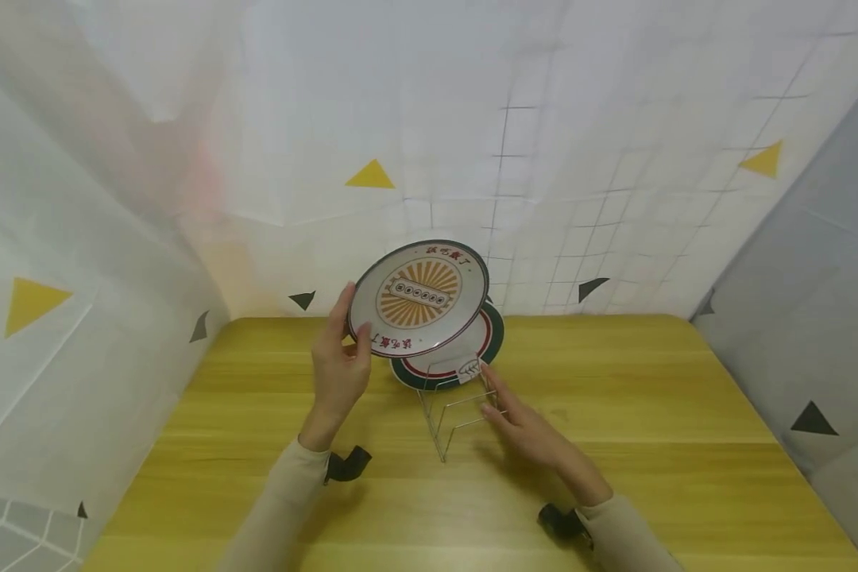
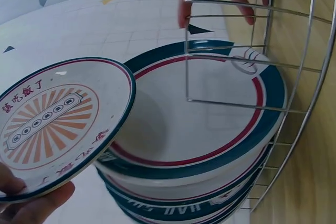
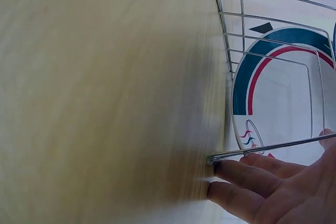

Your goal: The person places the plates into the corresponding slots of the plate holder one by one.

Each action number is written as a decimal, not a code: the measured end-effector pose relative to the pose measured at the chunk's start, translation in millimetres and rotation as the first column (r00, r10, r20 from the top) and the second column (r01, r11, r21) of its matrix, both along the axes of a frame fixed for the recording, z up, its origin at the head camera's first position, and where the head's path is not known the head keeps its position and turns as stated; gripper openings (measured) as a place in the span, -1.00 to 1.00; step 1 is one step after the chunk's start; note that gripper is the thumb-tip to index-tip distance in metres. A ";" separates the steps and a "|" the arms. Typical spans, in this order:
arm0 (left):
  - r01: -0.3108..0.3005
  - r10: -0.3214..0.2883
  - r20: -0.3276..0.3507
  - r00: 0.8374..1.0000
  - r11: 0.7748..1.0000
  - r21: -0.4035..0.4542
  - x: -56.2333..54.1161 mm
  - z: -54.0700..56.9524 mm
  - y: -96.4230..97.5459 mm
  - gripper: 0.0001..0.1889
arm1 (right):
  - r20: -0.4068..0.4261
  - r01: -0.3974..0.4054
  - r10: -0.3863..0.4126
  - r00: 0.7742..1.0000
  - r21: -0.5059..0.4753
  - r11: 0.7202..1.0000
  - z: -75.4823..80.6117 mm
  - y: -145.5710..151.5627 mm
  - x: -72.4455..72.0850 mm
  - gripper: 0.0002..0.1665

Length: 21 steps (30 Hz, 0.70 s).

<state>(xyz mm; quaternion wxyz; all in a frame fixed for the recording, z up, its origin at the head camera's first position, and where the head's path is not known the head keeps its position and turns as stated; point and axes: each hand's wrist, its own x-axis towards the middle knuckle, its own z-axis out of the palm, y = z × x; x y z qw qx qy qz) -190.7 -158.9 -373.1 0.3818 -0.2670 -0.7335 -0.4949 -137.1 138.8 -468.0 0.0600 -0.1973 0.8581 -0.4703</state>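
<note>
My left hand (image 1: 342,373) grips a round plate (image 1: 429,274) by its left edge, tilted in the air. It has a dark rim, an orange sunburst and red characters. Behind and below it, larger plates (image 2: 191,121) with green bands and red rings stand on edge in a wire rack (image 1: 465,407); the left wrist view shows several of them one behind another. At the rack's right side is my right hand (image 1: 532,433), its extended fingers (image 3: 247,177) touching the wire frame. Part of the front green-banded plate is hidden by the held one.
The rack stands on a wooden table (image 1: 651,413), near its back edge. A white patterned sheet (image 1: 615,159) hangs behind the table and along both sides. Black devices (image 1: 346,463) are worn at both wrists.
</note>
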 end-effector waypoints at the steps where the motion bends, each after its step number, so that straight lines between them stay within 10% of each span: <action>1: -0.001 0.001 -0.004 1.000 1.000 -0.003 -1.1 -2.1 2.2 -0.31 | 0.002 -0.001 0.001 1.000 0.001 1.000 -0.2 -0.3 -0.3 -0.22; 21: -0.057 0.055 -0.019 0.998 0.982 -0.181 -6.5 -47.3 44.3 -0.30 | -0.022 0.004 -0.003 1.000 0.036 0.999 -2.2 0.6 -1.4 -0.23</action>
